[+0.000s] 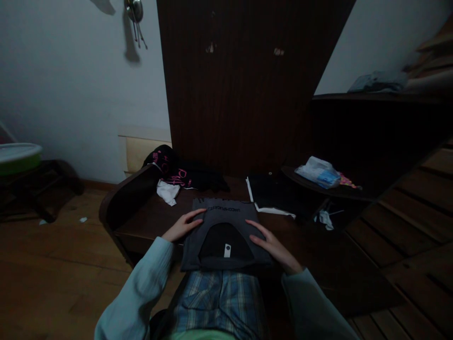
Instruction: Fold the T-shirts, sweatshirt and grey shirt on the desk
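Well to the left of our hands, we see one green tub (24,163) with a whitish top, on one dark stool (53,177); we cannot tell what is inside. Two white scraps (83,219) lie on the floor. Beyond our left hand, the bench (141,217) carries black clothing (201,177) with pink lettering, in a heap we cannot count, and one crumpled white cloth (167,191) before it.

Our left hand (183,225) rests on the left side of one gray T-shirt (226,236), folded nearly square; we cannot tell a long axis. It lies between our hands at the near side of the bench, just above our plaid trousers (219,302). Its neckline points toward us, with one white label inside, and its dark lettering lies on the far side. Our right hand (271,241) rests on its right side; the hands are apart, fingers extended, gripping nothing.

Beyond our right hand lies one dark folded item (274,193) with white edges. Farther right, a small shelf (343,192) holds one plastic bag (318,171) with something white and blue.
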{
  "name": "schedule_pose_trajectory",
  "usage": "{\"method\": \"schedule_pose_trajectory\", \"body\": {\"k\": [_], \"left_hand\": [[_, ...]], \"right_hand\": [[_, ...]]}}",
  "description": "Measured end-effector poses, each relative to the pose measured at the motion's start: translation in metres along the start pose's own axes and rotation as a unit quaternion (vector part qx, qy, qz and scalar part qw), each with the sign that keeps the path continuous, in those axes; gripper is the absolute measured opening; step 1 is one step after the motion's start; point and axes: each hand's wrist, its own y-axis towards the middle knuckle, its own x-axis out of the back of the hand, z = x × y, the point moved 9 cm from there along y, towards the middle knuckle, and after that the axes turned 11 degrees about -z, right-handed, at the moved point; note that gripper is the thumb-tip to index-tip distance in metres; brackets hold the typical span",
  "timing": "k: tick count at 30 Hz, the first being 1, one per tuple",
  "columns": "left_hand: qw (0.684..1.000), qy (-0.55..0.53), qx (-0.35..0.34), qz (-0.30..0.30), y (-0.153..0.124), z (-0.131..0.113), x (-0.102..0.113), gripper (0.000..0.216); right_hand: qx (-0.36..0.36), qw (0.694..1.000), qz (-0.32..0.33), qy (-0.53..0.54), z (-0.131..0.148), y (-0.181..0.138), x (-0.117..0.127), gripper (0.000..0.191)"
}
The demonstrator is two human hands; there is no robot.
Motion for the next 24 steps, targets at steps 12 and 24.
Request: {"method": "schedule_pose_trajectory", "body": {"k": [12, 24], "left_hand": [[0.997, -0.029, 0.035, -0.060, -0.007, 0.002, 0.012, 0.034], [0.997, 0.035, 0.008, -0.066, -0.003, 0.002, 0.013, 0.033]], "right_hand": [[0.016, 0.995, -0.100, -0.026, -0.016, -0.013, 0.012, 0.042], [-0.001, 0.926, -0.300, -0.228, -0.044, -0.045, 0.047, 0.047]]}}
